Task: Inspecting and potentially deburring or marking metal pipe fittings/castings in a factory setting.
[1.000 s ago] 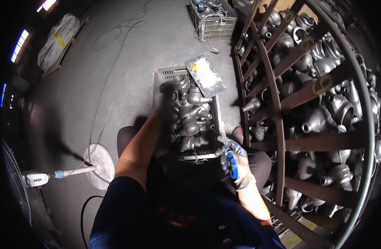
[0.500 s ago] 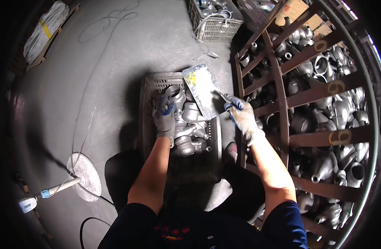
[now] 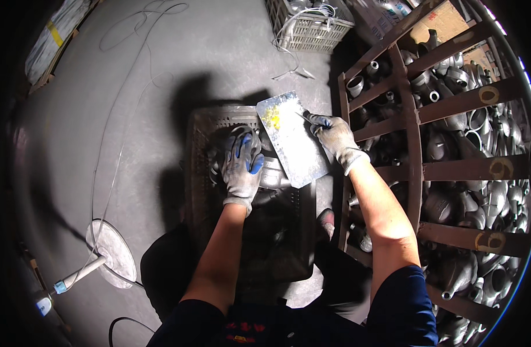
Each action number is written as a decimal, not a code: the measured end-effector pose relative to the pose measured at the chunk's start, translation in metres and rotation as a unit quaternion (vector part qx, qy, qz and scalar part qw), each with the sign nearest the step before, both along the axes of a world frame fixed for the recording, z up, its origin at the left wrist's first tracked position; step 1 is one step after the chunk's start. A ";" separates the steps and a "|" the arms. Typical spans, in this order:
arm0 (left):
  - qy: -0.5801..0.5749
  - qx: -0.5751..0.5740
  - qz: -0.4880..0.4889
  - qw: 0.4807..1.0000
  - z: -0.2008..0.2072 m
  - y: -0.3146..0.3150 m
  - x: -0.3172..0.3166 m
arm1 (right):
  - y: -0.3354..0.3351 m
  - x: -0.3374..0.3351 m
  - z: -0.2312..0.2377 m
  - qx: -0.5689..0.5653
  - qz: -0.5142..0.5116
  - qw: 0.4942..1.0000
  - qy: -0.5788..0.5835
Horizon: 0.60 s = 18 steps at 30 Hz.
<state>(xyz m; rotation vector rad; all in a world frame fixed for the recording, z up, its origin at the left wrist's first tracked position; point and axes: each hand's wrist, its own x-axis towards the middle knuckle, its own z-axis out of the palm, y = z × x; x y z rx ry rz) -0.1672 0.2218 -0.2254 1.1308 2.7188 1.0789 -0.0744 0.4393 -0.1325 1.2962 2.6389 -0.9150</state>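
A dark plastic crate [image 3: 193,173] stands on the floor between my legs, holding grey metal castings [image 3: 272,173]. My gloved left hand [image 3: 241,168] reaches into it, fingers curled over a rounded casting at the far side; the fingers partly hide that casting. My gloved right hand [image 3: 336,140] grips the right edge area of a flat, shiny metal plate [image 3: 297,153], where a thin handle-like part shows. The plate is roughly rectangular, with a yellow patch near its far left corner. It is tilted over the crate's right side and covers some castings.
A brown metal rack [image 3: 413,139] full of grey castings stands close on my right. Beyond the crate sits a lighter crate [image 3: 314,33] with cords on it. On the left are a round-based stand [image 3: 112,254], thin cables on the floor and a wrapped bundle [image 3: 56,40].
My view has shifted slightly. My left hand has moved right over the castings, and the plate is lower in view. The crate's near part now lies in shadow.
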 end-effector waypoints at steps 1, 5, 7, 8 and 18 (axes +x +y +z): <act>-0.002 -0.002 0.001 1.000 -0.006 0.000 0.000 | 0.003 -0.001 -0.006 -0.002 0.001 1.000 -0.002; 0.014 -0.066 -0.002 0.998 -0.016 0.004 0.003 | 0.020 0.000 -0.025 -0.005 0.034 0.999 -0.017; 0.029 -0.088 -0.002 0.996 -0.017 0.004 0.003 | 0.021 0.000 -0.026 -0.002 0.039 0.999 -0.028; 0.029 -0.090 -0.001 0.996 -0.018 0.003 0.003 | 0.017 -0.003 -0.020 0.009 0.035 0.999 -0.038; -0.001 -0.104 -0.013 0.994 -0.013 0.023 -0.023 | 0.019 -0.010 0.000 0.030 0.087 0.991 -0.102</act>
